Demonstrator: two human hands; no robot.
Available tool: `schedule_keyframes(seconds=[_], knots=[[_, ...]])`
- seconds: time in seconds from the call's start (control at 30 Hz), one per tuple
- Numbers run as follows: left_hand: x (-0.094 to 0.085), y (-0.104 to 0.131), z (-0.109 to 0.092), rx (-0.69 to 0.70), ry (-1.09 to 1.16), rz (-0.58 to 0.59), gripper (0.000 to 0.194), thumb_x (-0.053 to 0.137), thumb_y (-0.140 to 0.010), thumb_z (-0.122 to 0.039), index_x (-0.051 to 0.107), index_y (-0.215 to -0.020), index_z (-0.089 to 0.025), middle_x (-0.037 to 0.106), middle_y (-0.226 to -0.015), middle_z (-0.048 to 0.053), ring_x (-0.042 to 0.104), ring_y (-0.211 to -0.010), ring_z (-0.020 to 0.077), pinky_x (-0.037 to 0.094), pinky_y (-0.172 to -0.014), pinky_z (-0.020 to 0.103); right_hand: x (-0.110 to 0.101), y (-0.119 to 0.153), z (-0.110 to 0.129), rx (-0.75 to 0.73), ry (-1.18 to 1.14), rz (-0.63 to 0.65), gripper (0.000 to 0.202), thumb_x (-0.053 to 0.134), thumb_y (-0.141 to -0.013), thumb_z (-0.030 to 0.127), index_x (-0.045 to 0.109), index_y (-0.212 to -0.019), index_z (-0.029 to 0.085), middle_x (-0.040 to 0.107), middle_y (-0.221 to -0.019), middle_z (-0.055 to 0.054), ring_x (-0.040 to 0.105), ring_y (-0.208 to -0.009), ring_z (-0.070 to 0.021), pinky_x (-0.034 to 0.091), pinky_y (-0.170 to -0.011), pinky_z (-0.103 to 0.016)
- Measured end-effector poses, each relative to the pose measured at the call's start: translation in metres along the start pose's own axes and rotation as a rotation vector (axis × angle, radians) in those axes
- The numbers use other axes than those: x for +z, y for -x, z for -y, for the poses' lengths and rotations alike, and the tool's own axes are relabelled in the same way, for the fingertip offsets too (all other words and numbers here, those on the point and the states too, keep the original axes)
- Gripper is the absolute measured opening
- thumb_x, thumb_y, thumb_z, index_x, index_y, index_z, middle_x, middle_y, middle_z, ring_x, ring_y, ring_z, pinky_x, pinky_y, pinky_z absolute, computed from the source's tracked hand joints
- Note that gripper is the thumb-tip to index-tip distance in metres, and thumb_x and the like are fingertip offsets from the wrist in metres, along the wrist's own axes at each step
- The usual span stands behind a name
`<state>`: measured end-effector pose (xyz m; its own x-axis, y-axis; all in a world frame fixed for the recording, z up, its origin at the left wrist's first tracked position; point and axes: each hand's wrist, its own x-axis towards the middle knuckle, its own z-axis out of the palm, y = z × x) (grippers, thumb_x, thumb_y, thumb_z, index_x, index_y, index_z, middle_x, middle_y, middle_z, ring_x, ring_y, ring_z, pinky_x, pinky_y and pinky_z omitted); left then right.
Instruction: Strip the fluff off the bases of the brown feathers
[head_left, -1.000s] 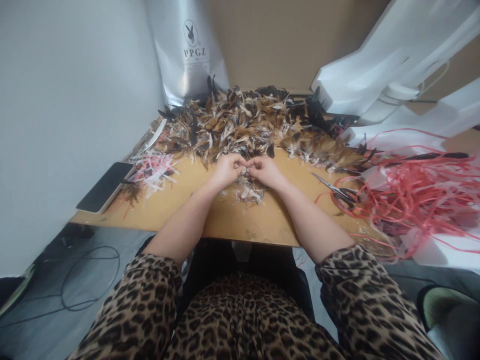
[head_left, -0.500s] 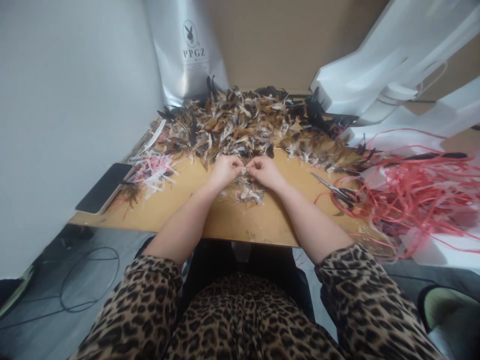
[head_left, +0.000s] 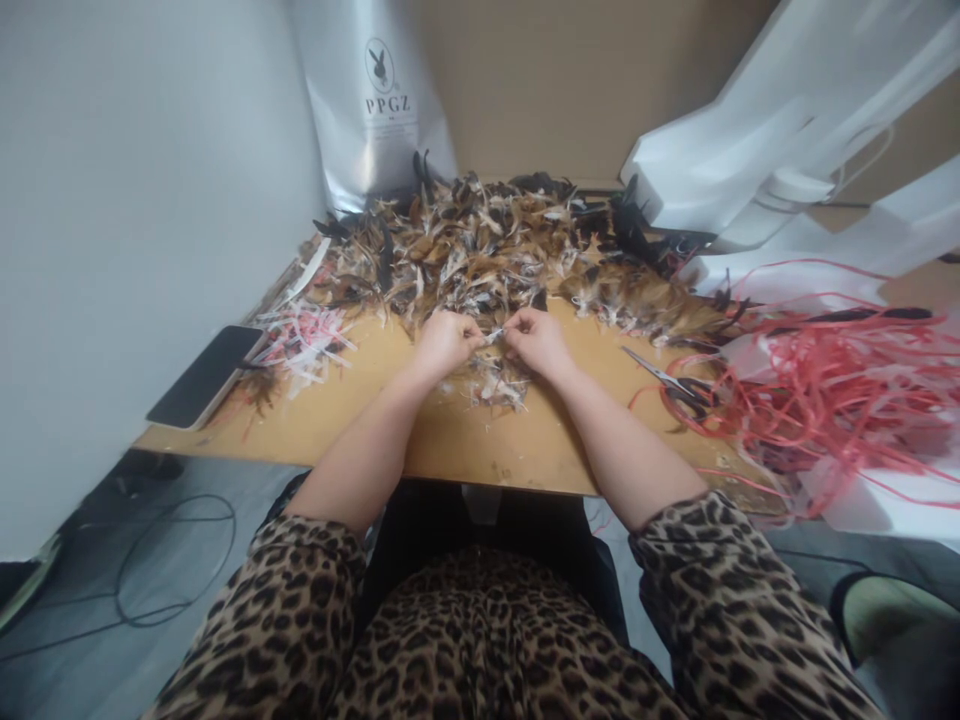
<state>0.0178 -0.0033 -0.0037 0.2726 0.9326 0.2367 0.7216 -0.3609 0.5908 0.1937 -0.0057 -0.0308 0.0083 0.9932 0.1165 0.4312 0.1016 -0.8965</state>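
Observation:
Both my hands meet at the near edge of a big heap of brown and black feathers (head_left: 480, 250). Pinched between the fingertips of my left hand (head_left: 448, 342) and my right hand (head_left: 537, 345) is a small whitish feather piece (head_left: 493, 337), stretched across the gap between them. Its exact shape is too small to make out. Under my hands a little pile of pale feather scraps (head_left: 498, 384) lies on the wooden tabletop (head_left: 480, 450).
Scissors (head_left: 671, 380) lie open to the right, beside a tangle of red strips (head_left: 847, 390). On the left are a phone (head_left: 206, 378) and a bundle of pink and white strips (head_left: 304, 340). A silver bag (head_left: 379, 120) stands behind the feathers; white plastic sheets (head_left: 720, 150) hang at the right.
My right hand has shifted slightly to the right, widening the gap between my fingertips. More of the whitish piece now shows between them.

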Motion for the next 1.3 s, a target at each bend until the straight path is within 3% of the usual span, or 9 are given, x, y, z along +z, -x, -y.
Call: schedule_keyframes(seconds=[0.27, 0.43, 0.53, 0.63, 0.73, 0.83, 1.03, 1.17, 1.3], knots=[[-0.001, 0.001, 0.000, 0.018, 0.011, 0.041, 0.006, 0.069, -0.069, -0.022, 0.072, -0.068, -0.016, 0.068, -0.066, 0.003, 0.059, -0.065, 0.0138, 0.043, -0.066, 0.026, 0.000, 0.001, 0.007, 0.053, -0.092, -0.017, 0.002, 0.057, -0.068, 0.018, 0.054, -0.067, 0.018, 0.055, -0.048, 0.004, 0.060, -0.043, -0.0141, 0.040, -0.041, -0.020], [-0.001, 0.001, -0.005, -0.324, 0.608, 0.209, 0.011, 0.069, -0.073, -0.021, 0.068, -0.076, -0.011, 0.069, -0.068, 0.007, 0.063, -0.058, 0.0118, 0.049, -0.060, 0.024, 0.000, 0.001, 0.008, 0.059, -0.235, -0.016, 0.007, 0.061, -0.067, 0.022, 0.055, -0.069, 0.018, 0.057, -0.053, 0.003, 0.059, -0.044, -0.0133, 0.040, -0.041, -0.021], [-0.003, 0.000, -0.007, -0.480, 0.960, 0.321, 0.022, 0.068, -0.078, -0.030, 0.068, -0.081, -0.008, 0.072, -0.075, 0.011, 0.067, -0.059, 0.0123, 0.050, -0.055, 0.019, 0.002, 0.003, 0.011, -0.005, -0.279, -0.044, 0.010, 0.062, -0.068, 0.027, 0.056, -0.070, 0.019, 0.059, -0.055, 0.002, 0.059, -0.047, -0.0132, 0.043, -0.046, -0.024], [-0.005, -0.002, -0.006, -0.584, 1.116, 0.401, 0.041, 0.059, -0.084, -0.045, 0.068, -0.076, -0.006, 0.071, -0.071, 0.015, 0.066, -0.054, 0.0134, 0.049, -0.046, 0.017, 0.004, 0.008, 0.015, -0.135, -0.193, -0.110, 0.009, 0.060, -0.070, 0.028, 0.059, -0.070, 0.018, 0.061, -0.059, 0.001, 0.058, -0.053, -0.0125, 0.045, -0.054, -0.026], [-0.004, -0.004, -0.004, -0.653, 1.217, 0.486, 0.051, 0.048, -0.089, -0.049, 0.068, -0.074, -0.005, 0.071, -0.068, 0.016, 0.066, -0.050, 0.0137, 0.048, -0.043, 0.017, 0.005, 0.012, 0.018, -0.270, -0.058, -0.170, 0.008, 0.059, -0.071, 0.025, 0.062, -0.071, 0.018, 0.064, -0.065, 0.001, 0.056, -0.059, -0.0114, 0.044, -0.061, -0.026], [-0.005, -0.006, -0.002, -0.661, 1.278, 0.479, 0.051, 0.043, -0.092, -0.045, 0.069, -0.073, -0.005, 0.070, -0.064, 0.013, 0.065, -0.049, 0.0132, 0.048, -0.042, 0.016, 0.005, 0.012, 0.016, -0.324, -0.027, -0.172, 0.008, 0.058, -0.073, 0.024, 0.062, -0.073, 0.018, 0.065, -0.069, 0.001, 0.056, -0.061, -0.0116, 0.045, -0.063, -0.026], [-0.009, -0.008, -0.001, -0.670, 1.300, 0.459, 0.056, 0.051, -0.084, -0.058, 0.068, -0.070, -0.006, 0.069, -0.060, 0.013, 0.065, -0.048, 0.0147, 0.048, -0.041, 0.018, 0.006, 0.011, 0.011, -0.400, -0.025, -0.143, 0.006, 0.058, -0.074, 0.021, 0.063, -0.075, 0.019, 0.067, -0.075, -0.001, 0.060, -0.069, -0.0138, 0.047, -0.070, -0.028], [-0.006, -0.005, 0.000, -0.629, 1.240, 0.446, 0.033, 0.065, -0.081, -0.039, 0.067, -0.074, -0.006, 0.069, -0.061, 0.010, 0.064, -0.048, 0.0123, 0.048, -0.042, 0.016, 0.006, 0.013, 0.013, -0.450, -0.019, -0.104, 0.007, 0.057, -0.074, 0.020, 0.064, -0.077, 0.019, 0.068, -0.080, -0.002, 0.062, -0.074, -0.0150, 0.048, -0.073, -0.029], [-0.002, -0.001, -0.003, -0.461, 1.192, 0.339, 0.019, 0.074, -0.072, -0.025, 0.066, -0.077, -0.009, 0.070, -0.067, 0.007, 0.065, -0.052, 0.0098, 0.049, -0.047, 0.015, 0.004, 0.010, 0.015, -0.368, -0.095, -0.150, 0.007, 0.059, -0.073, 0.023, 0.065, -0.076, 0.019, 0.068, -0.078, -0.002, 0.060, -0.072, -0.0148, 0.048, -0.073, -0.030]])
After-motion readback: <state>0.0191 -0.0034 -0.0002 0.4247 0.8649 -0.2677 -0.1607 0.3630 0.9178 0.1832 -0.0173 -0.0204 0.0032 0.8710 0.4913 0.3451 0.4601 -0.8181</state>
